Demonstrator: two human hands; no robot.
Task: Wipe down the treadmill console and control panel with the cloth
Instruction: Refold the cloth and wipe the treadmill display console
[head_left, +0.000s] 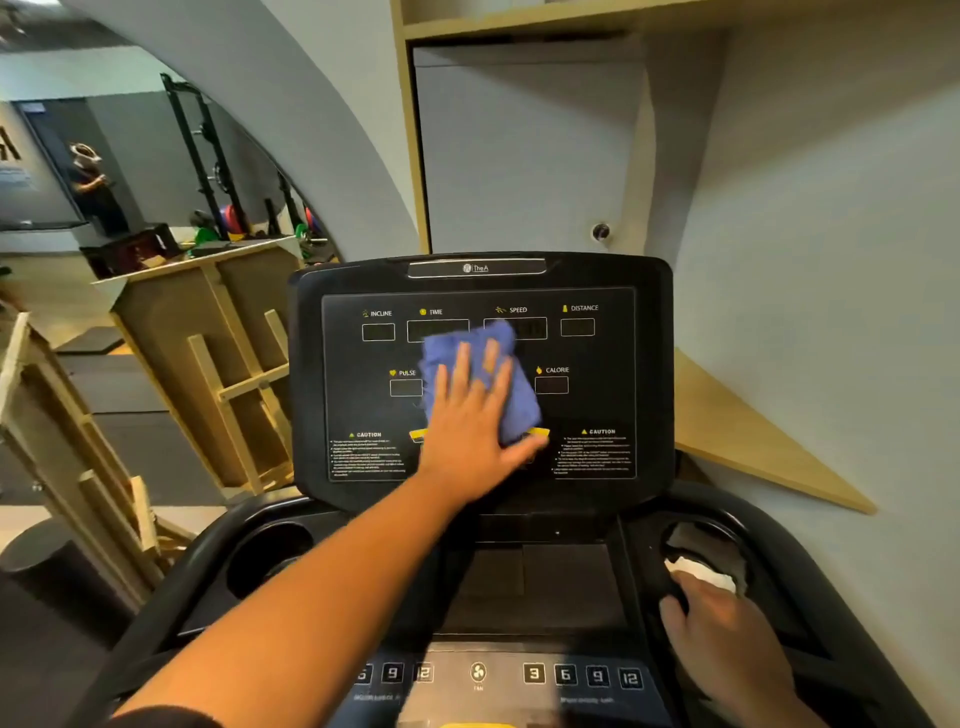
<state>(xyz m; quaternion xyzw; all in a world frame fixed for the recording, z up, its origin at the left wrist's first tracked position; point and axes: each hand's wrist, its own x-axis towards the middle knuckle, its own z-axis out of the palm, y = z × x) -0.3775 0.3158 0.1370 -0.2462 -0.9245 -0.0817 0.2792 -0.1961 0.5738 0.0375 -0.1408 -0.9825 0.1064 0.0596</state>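
The black treadmill console (597, 405) stands upright ahead, with windows labelled INCLINE, TIME, SPEED, DISTANCE, PULSE and CALORIE. A blue cloth (514, 395) lies flat against the middle of its display. My left hand (467, 415) presses on the cloth with straight, spread fingers and the thumb out to the right. Lower down, near the bottom edge of the view, is the control panel (566, 675) with numbered buttons and a fan button. My right hand (727, 634) rests at the right cup holder (691, 535), fingertips against a crumpled white thing (701, 571).
A left cup holder (270, 556) sits in the tray below the console. A grey wall and a wooden shelf (753, 447) stand close on the right. Wooden frames (223, 374) lean on the left, and a mirror shows gym racks and a person.
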